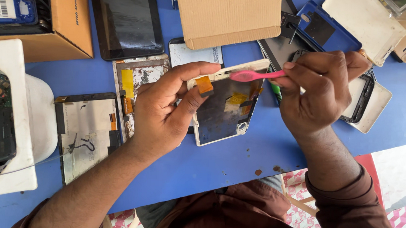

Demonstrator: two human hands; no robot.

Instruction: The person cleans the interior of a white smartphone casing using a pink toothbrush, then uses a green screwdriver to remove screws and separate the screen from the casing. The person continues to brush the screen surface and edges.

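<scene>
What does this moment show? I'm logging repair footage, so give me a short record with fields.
surface: blue table
left hand: grips the left edge of an opened tablet, which is tilted up
right hand: holds a pink brush, its tip over the tablet's top edge
inside tablet: dark panel with yellow tape
nearby: dark screen, cardboard piece, bare panel, white shell, blue cover
</scene>
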